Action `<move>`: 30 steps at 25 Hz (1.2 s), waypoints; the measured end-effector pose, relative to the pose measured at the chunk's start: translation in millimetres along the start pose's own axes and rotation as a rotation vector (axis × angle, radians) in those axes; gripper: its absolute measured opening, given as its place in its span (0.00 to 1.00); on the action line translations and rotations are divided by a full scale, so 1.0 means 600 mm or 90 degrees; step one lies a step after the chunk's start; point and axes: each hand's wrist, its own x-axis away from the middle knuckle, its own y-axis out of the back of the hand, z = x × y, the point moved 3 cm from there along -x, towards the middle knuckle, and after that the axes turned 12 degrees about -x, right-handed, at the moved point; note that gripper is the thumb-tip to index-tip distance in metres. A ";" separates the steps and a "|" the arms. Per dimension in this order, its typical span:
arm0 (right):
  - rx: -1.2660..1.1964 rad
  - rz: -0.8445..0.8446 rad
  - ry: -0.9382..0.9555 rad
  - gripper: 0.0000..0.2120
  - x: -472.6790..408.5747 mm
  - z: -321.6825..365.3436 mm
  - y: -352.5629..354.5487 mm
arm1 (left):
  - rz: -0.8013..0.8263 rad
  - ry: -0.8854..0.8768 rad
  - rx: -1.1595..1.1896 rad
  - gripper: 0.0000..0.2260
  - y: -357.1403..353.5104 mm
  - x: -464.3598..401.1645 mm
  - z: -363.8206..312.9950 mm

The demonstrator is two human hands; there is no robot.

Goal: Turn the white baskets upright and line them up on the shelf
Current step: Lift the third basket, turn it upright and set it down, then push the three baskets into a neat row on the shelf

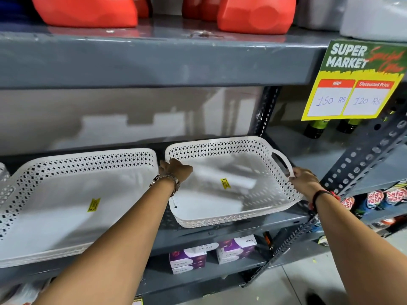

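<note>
Grey steel forms the shelf (pixel 231 230), which carries the task's items on its middle tier, below a tier of red containers (pixel 88 12). Largest of these items is the left basket (pixel 66 205), a white perforated tray that sits upright with its open side up and its solid base showing a yellow sticker (pixel 94 204). Next to it, with a narrow gap between the rims, stands the right basket (pixel 231 183), also upright, but turned slightly so that its front edge does not run parallel to the shelf edge. Both hands grip this basket at opposite sides, which gives control over its rotation for squaring it up. Closed over the basket's left rim, the left hand (pixel 176 170) has its fingers curled onto the wall near the back corner. At the looped side handle (pixel 284 161), the right hand (pixel 305 179) closes around the handle's lower end. Alignment with the left basket appears to be the step in hand.
</note>
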 end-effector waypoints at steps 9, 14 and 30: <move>0.029 -0.026 0.206 0.24 0.100 0.164 -0.108 | -0.270 -0.114 0.157 0.20 0.108 0.031 0.078; -0.133 0.180 0.242 0.26 0.188 0.271 -0.261 | -0.450 -0.094 -0.045 0.20 0.198 0.043 0.243; -0.111 0.219 0.054 0.38 0.256 0.300 -0.387 | -0.056 0.134 -0.046 0.32 0.327 0.016 0.559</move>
